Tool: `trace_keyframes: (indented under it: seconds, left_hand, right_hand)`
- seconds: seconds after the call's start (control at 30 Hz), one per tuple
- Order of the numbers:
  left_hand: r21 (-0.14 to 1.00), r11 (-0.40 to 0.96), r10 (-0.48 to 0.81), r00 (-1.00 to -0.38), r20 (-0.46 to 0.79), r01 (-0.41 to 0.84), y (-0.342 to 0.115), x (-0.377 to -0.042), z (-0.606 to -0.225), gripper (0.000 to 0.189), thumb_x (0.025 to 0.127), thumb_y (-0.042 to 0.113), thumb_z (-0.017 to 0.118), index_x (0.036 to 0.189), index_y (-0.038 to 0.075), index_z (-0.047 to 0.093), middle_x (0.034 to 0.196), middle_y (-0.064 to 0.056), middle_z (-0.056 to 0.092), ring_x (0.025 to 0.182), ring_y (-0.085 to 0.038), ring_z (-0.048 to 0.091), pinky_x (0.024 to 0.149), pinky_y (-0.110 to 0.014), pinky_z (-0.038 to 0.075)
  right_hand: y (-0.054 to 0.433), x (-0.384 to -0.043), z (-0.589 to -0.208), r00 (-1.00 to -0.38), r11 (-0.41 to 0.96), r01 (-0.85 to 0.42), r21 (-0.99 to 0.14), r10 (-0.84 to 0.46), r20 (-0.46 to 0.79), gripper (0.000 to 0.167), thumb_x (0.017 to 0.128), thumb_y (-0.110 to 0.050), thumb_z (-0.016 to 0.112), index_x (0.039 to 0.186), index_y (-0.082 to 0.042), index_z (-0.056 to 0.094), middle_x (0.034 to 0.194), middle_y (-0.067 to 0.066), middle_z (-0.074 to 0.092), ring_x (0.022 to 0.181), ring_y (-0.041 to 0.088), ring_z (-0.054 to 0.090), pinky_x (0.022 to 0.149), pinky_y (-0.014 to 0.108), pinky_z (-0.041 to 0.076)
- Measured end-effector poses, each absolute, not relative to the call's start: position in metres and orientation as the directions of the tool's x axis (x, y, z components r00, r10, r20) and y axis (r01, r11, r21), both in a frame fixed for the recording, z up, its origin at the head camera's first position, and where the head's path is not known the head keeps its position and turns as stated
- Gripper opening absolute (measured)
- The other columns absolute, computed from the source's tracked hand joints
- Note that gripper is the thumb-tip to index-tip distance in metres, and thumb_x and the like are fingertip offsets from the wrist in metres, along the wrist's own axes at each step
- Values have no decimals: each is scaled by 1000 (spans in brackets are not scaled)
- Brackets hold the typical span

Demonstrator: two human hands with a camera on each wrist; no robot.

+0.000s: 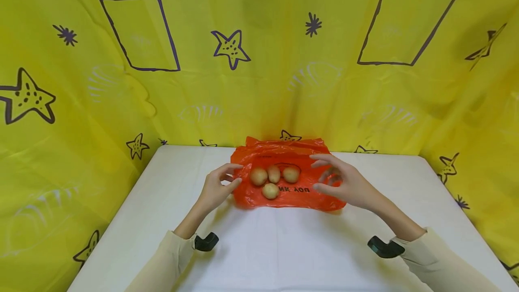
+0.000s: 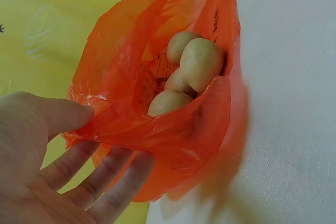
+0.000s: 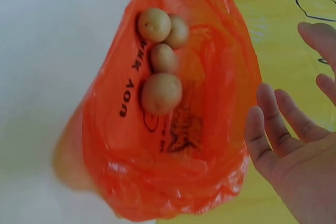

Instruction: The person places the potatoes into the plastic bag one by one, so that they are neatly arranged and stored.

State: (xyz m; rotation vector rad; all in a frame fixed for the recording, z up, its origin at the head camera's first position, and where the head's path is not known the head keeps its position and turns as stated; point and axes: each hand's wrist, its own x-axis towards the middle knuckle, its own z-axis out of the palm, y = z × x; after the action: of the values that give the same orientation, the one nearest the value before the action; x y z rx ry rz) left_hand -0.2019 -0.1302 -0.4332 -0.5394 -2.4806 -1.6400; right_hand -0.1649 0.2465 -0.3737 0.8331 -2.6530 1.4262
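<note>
Several potatoes point(image 1: 290, 175) lie grouped inside a thin red plastic bag point(image 1: 320, 199) with black printing. The bag is spread on the white table, its mouth gaping. At the bag's left side, my left hand point(image 1: 215, 188) pinches the edge between thumb and fingers; the left wrist view shows the thumb on the inner side and the other fingers behind the plastic. My right hand point(image 1: 344, 181) hovers at the right side, fingers spread and loosely bent, holding nothing. In the right wrist view, a gap shows between the right fingertips and most of the bag.
A white table point(image 1: 259, 247) carries the bag near its far edge. Yellow curtain point(image 1: 267, 93) with dark star and frame drawings hangs close behind the table and along both sides. Dark wrist mounts point(image 1: 385, 247) sit at both sleeves.
</note>
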Motion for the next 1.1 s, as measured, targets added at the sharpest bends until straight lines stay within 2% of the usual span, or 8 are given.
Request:
trace_keyframes:
  seconds: [0.1, 0.17, 0.33, 0.43, 0.5, 0.7, 0.9, 1.1]
  left_hand:
    - [864, 352, 226, -929, 294, 359, -130, -201, -434, 31, 93, 1, 73, 122, 12, 71, 107, -11, 72, 85, -27, 68, 62, -28, 59]
    - [867, 354, 220, -932, 288, 351, -128, -198, -429, 31, 93, -1, 72, 123, 8, 71, 107, -15, 71, 86, -32, 68, 62, -27, 59]
    - [868, 348, 215, -931, 294, 354, -127, -198, -428, 31, 93, -2, 72, 123, 5, 70, 108, -17, 71, 86, -34, 68, 62, -26, 58]
    - [861, 355, 216, -928, 303, 364, -129, -202, -434, 32, 92, 1, 73, 123, 10, 71, 107, -13, 72, 86, -30, 68, 63, -25, 58]
    - [860, 360, 212, -929, 302, 362, -129, -202, -434, 32, 92, 0, 73, 123, 8, 71, 108, -14, 72, 87, -31, 68, 63, -24, 57]
    - [860, 357, 216, -928, 304, 365, -124, -194, -423, 32, 92, -6, 70, 123, -2, 68, 107, -23, 70, 87, -41, 67, 62, -22, 56]
    - [855, 347, 236, -918, 319, 387, -121, -178, -401, 30, 92, -8, 68, 122, -5, 67, 106, -26, 69, 86, -41, 67, 64, -21, 55]
    - [855, 348, 235, -919, 317, 384, -120, -179, -402, 30, 92, -8, 68, 122, -6, 67, 106, -26, 69, 87, -42, 66, 65, -20, 55]
  right_hand:
    - [256, -160, -371, -874, 450, -438, -778, -415, 253, 66, 90, -19, 81, 147, -29, 51, 129, -1, 62, 93, 18, 66, 76, 29, 55]
    - [262, -158, -369, -875, 459, -447, -768, -403, 269, 65, 90, -17, 81, 147, -27, 51, 128, -1, 62, 93, 17, 66, 76, 28, 55]
    - [278, -153, -365, -854, 479, -508, -716, -389, 346, 66, 89, -7, 80, 148, -13, 51, 126, 13, 63, 90, 15, 68, 76, 24, 57]
    - [288, -151, -365, -853, 489, -515, -704, -370, 368, 69, 87, -3, 81, 148, -13, 50, 125, 18, 63, 89, 13, 68, 76, 23, 57]
    - [294, -149, -366, -856, 506, -515, -692, -355, 376, 70, 87, -3, 81, 148, -15, 51, 125, 15, 64, 88, 12, 69, 75, 23, 57]
    - [308, -143, -371, -868, 558, -497, -664, -322, 379, 70, 86, -3, 81, 149, -15, 51, 123, -6, 63, 86, 10, 68, 74, 20, 57]
    - [316, -140, -376, -884, 590, -467, -659, -290, 366, 71, 86, -4, 82, 149, -15, 50, 124, 1, 63, 87, 9, 67, 74, 20, 56]
    - [325, -137, -384, -898, 632, -436, -640, -262, 353, 69, 87, -8, 81, 148, -15, 50, 125, 10, 64, 88, 5, 66, 73, 18, 55]
